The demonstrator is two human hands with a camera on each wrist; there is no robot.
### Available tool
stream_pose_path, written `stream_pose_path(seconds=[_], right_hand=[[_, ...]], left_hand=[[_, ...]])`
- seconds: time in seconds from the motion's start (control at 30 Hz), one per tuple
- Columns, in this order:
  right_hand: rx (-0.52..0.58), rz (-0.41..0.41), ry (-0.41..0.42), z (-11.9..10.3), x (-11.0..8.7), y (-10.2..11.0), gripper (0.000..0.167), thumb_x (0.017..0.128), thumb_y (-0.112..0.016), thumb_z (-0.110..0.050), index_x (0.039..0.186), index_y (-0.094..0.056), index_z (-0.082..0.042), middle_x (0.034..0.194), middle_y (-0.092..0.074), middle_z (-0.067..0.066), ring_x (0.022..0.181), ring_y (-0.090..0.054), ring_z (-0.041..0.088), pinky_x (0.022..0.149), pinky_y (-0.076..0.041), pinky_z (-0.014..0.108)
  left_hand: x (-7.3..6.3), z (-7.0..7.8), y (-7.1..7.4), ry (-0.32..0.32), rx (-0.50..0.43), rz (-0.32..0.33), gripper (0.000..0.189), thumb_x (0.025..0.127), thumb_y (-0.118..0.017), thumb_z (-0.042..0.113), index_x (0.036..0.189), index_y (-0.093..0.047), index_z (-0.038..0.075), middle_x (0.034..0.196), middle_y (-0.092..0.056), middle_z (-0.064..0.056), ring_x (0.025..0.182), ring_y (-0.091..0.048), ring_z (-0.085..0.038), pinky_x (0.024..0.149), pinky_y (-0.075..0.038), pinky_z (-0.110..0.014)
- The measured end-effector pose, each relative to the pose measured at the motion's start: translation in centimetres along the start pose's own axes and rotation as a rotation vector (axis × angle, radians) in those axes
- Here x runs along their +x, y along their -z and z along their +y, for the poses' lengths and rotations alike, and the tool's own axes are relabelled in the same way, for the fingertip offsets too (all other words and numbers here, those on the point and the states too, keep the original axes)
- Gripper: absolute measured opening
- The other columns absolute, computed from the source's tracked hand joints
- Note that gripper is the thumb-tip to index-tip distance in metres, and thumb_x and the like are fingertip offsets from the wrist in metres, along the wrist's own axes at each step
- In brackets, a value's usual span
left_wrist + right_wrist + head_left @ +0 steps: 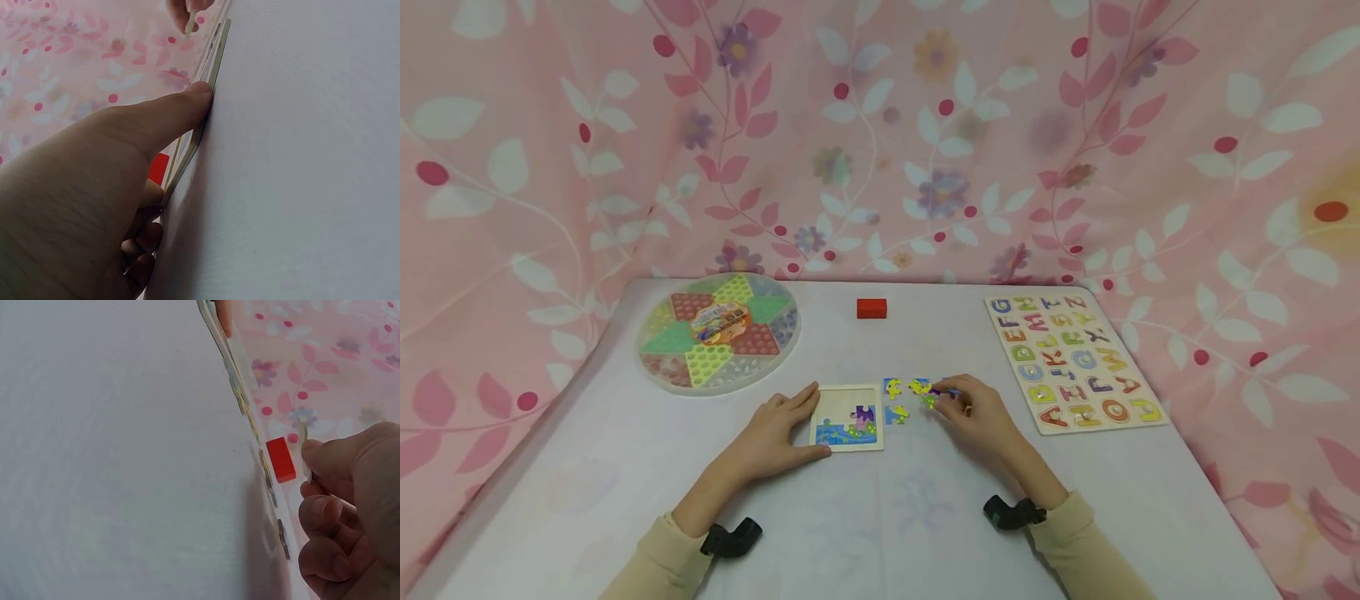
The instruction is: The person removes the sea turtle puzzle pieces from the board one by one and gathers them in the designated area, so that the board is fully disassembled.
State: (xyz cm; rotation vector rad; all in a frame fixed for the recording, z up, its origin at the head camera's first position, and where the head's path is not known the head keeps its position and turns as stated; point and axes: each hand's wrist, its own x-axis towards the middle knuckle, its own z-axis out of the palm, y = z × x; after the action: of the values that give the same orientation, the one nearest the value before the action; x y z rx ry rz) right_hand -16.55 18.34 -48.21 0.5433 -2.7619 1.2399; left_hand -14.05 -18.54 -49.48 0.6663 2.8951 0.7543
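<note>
A small square puzzle tray with a pale rim lies on the table, its lower part and right side filled with blue, purple and pink pieces. My left hand holds it at the left side, thumb on the near edge and index finger at the far left corner. To its right, my right hand pinches a thin puzzle piece between thumb and finger, seen edge-on in the right wrist view. Loose blue-and-yellow puzzle pieces lie between tray and right hand; some are partly hidden by the fingers.
A red block sits at the back of the white table. Back left lies a round board with a coloured star. An alphabet board lies on the right. A pink floral curtain hangs behind.
</note>
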Motion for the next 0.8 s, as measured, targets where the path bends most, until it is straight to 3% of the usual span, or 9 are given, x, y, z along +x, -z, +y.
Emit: stream_pose_path(seconds=[0.17, 0.37, 0.8], right_hand=[[0.008, -0.046, 0.057, 0.68, -0.49, -0.57, 0.023, 0.097, -0.079, -0.012, 0.12, -0.078, -0.01, 0.119, -0.072, 0.003, 0.073, -0.056, 0.007, 0.066, -0.048, 0.024], [-0.038, -0.035, 0.134, 0.65, -0.49, -0.99, 0.025, 0.094, -0.082, -0.01, 0.118, -0.079, -0.006, 0.118, -0.072, 0.006, 0.072, -0.053, 0.004, 0.065, -0.047, 0.023], [-0.074, -0.082, 0.12, 0.48, -0.49, -0.81, 0.028, 0.094, -0.082, -0.012, 0.121, -0.078, -0.006, 0.121, -0.07, 0.006, 0.069, -0.049, 0.004, 0.063, -0.044, 0.022]], left_hand=[[0.01, -0.01, 0.1, -0.002, -0.01, -0.004, 0.101, 0.088, -0.08, 0.061, 0.163, -0.041, 0.008, 0.172, -0.034, -0.005, 0.123, -0.051, -0.026, 0.098, -0.043, -0.047], [0.06, -0.12, 0.06, -0.001, -0.006, -0.005, 0.101, 0.087, -0.08, 0.063, 0.163, -0.041, 0.009, 0.173, -0.034, -0.004, 0.122, -0.051, -0.025, 0.098, -0.043, -0.046], [0.1, -0.13, 0.02, -0.005, 0.005, -0.005, 0.101, 0.087, -0.08, 0.062, 0.163, -0.041, 0.008, 0.173, -0.033, -0.004, 0.124, -0.051, -0.026, 0.098, -0.043, -0.047]])
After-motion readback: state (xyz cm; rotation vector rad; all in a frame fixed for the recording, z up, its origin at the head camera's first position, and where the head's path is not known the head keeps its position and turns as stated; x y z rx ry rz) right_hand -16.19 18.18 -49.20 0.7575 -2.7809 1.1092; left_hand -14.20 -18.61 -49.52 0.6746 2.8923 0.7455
